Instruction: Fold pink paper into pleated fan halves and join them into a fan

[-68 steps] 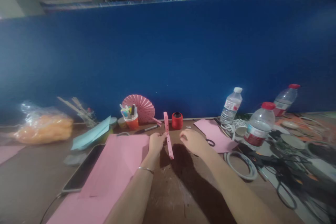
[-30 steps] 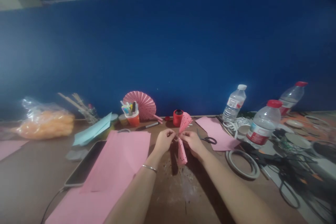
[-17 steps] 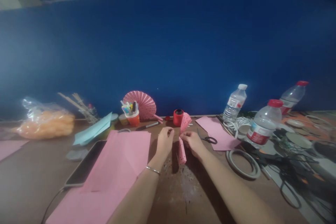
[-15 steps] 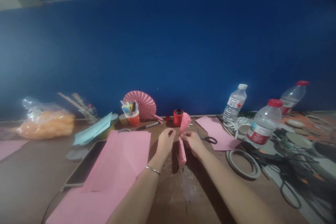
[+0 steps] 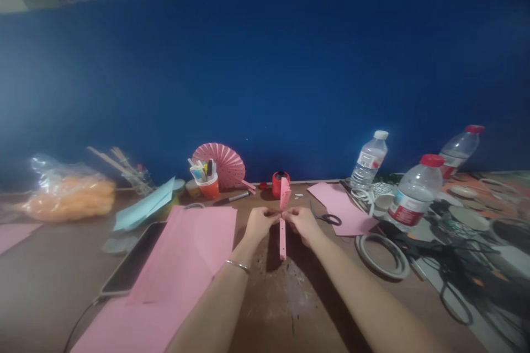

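Note:
Between my hands stands a pleated strip of pink paper (image 5: pixel 282 240), dotted with small holes or spots and pressed narrow. My left hand (image 5: pixel 260 224) pinches it at the middle from the left. From the right, my right hand (image 5: pixel 303 223) pinches the same middle part. The far end of the strip fans slightly in front of a red pot (image 5: pixel 276 185). Black-handled scissors (image 5: pixel 330 219) lie just right of my right hand. A finished-looking round pink paper fan (image 5: pixel 226 164) leans behind a cup of pens (image 5: pixel 207 186).
Left are pink sheets (image 5: pixel 199 242), a tablet-like device (image 5: pixel 134 265), blue paper (image 5: pixel 144 205) and a bag of orange snacks (image 5: pixel 70 193). To the right lie a pink sheet (image 5: pixel 343 209), a cable coil (image 5: pixel 383 256), plastic bottles (image 5: pixel 416 193) and tangled cords (image 5: pixel 459 270). A blue wall (image 5: pixel 265 66) stands behind.
My left hand has moved right and now grips the pleated paper along with my right hand. The paper's folds have come together, so it looks narrower and straighter.

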`<action>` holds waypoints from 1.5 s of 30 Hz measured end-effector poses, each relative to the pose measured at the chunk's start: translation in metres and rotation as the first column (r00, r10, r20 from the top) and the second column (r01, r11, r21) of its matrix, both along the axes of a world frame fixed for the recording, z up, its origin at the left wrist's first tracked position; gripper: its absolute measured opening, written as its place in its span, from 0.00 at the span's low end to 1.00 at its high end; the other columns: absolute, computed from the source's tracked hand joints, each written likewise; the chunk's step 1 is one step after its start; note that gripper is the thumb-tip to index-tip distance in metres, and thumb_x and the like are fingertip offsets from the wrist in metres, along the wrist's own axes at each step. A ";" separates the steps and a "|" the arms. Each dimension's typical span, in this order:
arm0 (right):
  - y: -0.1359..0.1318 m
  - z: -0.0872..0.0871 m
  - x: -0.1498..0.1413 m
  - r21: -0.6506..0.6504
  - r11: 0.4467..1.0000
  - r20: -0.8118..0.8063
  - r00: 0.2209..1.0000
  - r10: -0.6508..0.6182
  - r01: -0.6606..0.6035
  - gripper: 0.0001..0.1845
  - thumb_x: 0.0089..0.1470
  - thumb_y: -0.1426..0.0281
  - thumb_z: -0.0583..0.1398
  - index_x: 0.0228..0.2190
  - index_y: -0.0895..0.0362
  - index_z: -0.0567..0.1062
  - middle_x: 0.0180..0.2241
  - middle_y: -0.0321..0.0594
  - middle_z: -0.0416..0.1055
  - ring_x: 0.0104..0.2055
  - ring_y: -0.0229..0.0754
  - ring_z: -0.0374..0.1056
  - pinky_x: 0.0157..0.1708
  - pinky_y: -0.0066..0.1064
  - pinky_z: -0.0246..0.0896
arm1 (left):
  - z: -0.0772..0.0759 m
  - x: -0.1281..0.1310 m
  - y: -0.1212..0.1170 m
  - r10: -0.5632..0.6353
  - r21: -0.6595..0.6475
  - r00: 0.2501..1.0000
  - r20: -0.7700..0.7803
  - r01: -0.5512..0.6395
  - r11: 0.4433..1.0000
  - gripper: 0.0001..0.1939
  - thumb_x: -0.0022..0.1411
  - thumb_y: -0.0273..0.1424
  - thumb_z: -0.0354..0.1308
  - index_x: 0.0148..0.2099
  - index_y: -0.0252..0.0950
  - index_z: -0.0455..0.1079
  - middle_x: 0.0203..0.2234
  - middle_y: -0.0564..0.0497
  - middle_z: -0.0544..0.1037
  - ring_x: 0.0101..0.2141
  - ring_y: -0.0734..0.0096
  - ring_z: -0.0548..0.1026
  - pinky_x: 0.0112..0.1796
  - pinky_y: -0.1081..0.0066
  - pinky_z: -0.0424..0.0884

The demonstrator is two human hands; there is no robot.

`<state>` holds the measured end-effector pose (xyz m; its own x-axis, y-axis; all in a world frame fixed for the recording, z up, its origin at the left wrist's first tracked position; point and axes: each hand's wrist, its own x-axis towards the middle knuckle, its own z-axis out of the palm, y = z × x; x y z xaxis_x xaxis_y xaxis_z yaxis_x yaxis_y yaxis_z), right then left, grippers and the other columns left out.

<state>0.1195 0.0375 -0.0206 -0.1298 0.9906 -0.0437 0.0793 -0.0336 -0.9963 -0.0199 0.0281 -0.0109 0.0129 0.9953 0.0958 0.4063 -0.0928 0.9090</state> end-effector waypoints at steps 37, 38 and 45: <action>-0.017 0.062 0.010 0.350 0.936 0.768 0.581 -0.271 -0.026 0.10 0.50 0.72 0.51 0.25 0.57 0.72 0.24 0.41 0.71 0.25 0.38 0.64 0.24 0.28 0.46 | 0.038 0.022 -0.026 -0.064 0.091 0.565 -0.823 0.242 0.966 0.08 0.54 0.27 0.48 0.28 0.34 0.68 0.24 0.45 0.73 0.30 0.64 0.71 0.32 0.69 0.60; -0.016 0.059 0.009 0.346 0.938 0.759 0.595 -0.266 -0.022 0.10 0.49 0.72 0.52 0.25 0.57 0.72 0.24 0.41 0.71 0.25 0.38 0.64 0.24 0.28 0.46 | 0.037 0.022 -0.026 -0.070 0.090 0.568 -0.820 0.249 0.964 0.07 0.53 0.27 0.48 0.28 0.34 0.68 0.24 0.45 0.73 0.30 0.64 0.71 0.32 0.69 0.60; -0.014 0.048 0.007 0.339 0.940 0.706 0.668 -0.234 -0.029 0.09 0.50 0.72 0.51 0.25 0.57 0.71 0.24 0.39 0.71 0.26 0.38 0.63 0.25 0.27 0.46 | 0.036 0.024 -0.028 -0.035 0.108 0.656 -0.754 0.176 0.978 0.07 0.52 0.27 0.48 0.30 0.36 0.68 0.26 0.46 0.74 0.30 0.64 0.71 0.32 0.70 0.60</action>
<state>0.1266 0.0239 0.0279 -0.0833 0.9725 0.2174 0.7945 0.1965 -0.5746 0.0040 -0.0002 0.0248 0.2544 0.9538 0.1598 0.9173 -0.2903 0.2726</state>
